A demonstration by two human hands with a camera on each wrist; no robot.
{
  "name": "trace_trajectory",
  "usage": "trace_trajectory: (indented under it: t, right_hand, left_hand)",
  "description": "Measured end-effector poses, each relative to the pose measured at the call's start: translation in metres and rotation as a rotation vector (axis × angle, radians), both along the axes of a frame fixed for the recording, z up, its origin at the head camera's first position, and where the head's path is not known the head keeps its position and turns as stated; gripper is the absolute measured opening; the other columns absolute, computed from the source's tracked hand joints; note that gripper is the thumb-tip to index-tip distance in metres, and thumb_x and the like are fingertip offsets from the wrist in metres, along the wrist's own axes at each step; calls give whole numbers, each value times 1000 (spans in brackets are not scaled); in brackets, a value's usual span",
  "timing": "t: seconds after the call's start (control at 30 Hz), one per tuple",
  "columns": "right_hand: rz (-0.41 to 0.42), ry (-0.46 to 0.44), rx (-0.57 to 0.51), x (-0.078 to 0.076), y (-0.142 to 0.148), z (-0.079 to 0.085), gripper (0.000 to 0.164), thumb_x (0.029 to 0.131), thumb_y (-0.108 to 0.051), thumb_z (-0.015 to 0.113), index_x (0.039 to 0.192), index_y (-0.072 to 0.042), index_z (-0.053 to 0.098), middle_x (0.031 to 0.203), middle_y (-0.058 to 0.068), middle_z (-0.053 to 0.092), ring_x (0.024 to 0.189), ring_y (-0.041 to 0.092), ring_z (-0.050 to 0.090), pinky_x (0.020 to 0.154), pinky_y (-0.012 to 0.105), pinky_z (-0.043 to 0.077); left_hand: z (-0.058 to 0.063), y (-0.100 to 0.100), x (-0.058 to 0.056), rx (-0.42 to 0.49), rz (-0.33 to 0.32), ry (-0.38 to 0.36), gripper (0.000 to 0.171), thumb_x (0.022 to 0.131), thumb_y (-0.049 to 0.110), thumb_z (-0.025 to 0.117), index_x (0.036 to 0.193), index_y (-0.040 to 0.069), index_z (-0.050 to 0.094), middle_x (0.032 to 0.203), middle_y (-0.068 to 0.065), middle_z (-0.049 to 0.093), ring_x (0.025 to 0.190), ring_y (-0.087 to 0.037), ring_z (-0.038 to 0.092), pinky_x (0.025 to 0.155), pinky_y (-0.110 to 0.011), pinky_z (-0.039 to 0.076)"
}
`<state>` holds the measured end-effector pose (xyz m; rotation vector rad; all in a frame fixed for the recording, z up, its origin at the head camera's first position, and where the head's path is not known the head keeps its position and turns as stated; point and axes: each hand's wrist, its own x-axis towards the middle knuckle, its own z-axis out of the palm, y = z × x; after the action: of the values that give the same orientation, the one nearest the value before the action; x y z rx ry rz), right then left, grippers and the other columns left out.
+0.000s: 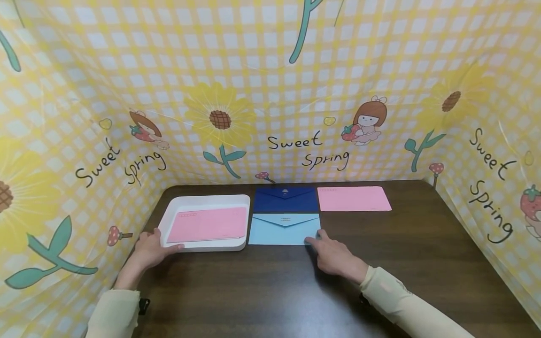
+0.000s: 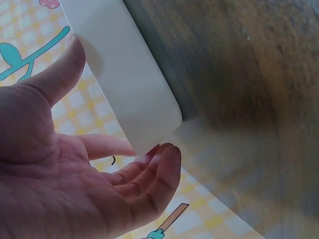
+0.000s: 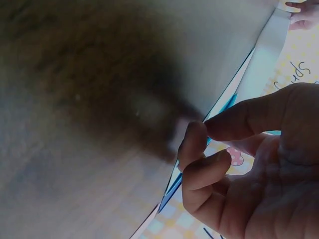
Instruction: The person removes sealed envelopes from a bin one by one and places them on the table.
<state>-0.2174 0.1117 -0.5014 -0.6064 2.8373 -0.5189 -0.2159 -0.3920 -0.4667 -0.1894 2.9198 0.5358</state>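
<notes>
My left hand (image 1: 150, 249) holds the near left corner of a white tray (image 1: 215, 246), with the thumb over the front rim and the fingers curled at the side. Inside the tray lies a pink envelope (image 1: 207, 224). On the table, a light blue envelope (image 1: 283, 233) lies flap side up just right of the tray. My right hand (image 1: 336, 255) pinches its near right corner between thumb and fingers. Seen from the right wrist, the thumb and fingertips meet at the thin edge of that envelope (image 3: 230, 102).
Behind the light blue envelope lies a dark blue envelope (image 1: 285, 202), and right of that another pink envelope (image 1: 354, 198). The brown wooden table (image 1: 262, 291) is walled at the back and sides by yellow checked cloth (image 1: 296, 94) with printed flowers.
</notes>
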Motion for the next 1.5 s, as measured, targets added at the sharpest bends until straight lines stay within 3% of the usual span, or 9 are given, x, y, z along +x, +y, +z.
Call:
trace_trajectory:
  t: [0.37, 0.9, 1.5]
  right_hand:
    - [-11, -19, 5, 2, 1, 4, 55, 93, 8, 57, 144, -13, 62, 151, 31, 41, 67, 28, 57, 50, 40, 43]
    - [-22, -54, 13, -3, 0, 5, 58, 94, 6, 58, 149, -13, 56, 155, 30, 36, 58, 24, 51, 48, 36, 39]
    - [-20, -93, 0, 0, -2, 6, 58, 94, 4, 60, 150, -12, 54, 157, 32, 33, 60, 25, 52, 51, 38, 41]
  left_hand:
    - [2, 2, 1, 17, 0, -11, 113, 94, 47, 74, 142, -37, 15, 132, -60, 26, 121, -67, 37, 103, -72, 36]
    - [8, 4, 0, 18, -5, 0, 113, 94, 45, 76, 142, -36, 14, 133, -59, 25, 120, -67, 36, 103, -72, 36]
    - [4, 1, 2, 7, 1, -3, 113, 94, 49, 75, 141, -37, 18, 130, -58, 29, 118, -68, 38, 100, -73, 37]
